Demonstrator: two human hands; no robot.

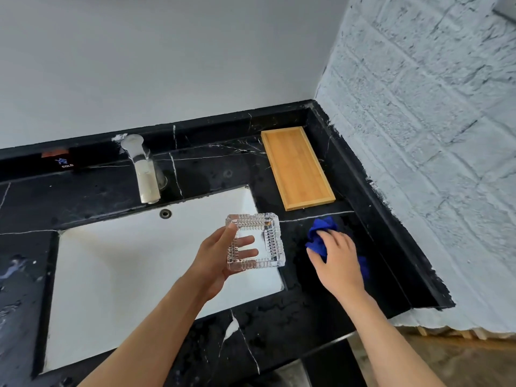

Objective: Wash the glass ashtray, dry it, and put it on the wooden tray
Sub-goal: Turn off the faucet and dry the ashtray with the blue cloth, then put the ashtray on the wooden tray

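Note:
My left hand (pixel 216 254) holds a square cut-glass ashtray (pixel 265 230) tilted up over the right end of the white sink (pixel 125 275), thumb on its near rim and fingers behind the glass. My right hand (pixel 339 261) rests on a crumpled blue cloth (pixel 318 233) lying on the black counter to the right of the sink, fingers curled over it. A wooden tray (pixel 297 167) lies with nothing on it at the back right of the counter, beyond the cloth.
A chrome faucet (pixel 143 170) stands behind the sink, with no water running from it. The black marble counter (pixel 223 163) has wet spots. A white textured wall (pixel 418 135) borders the counter's right edge. The counter's front edge is near my arms.

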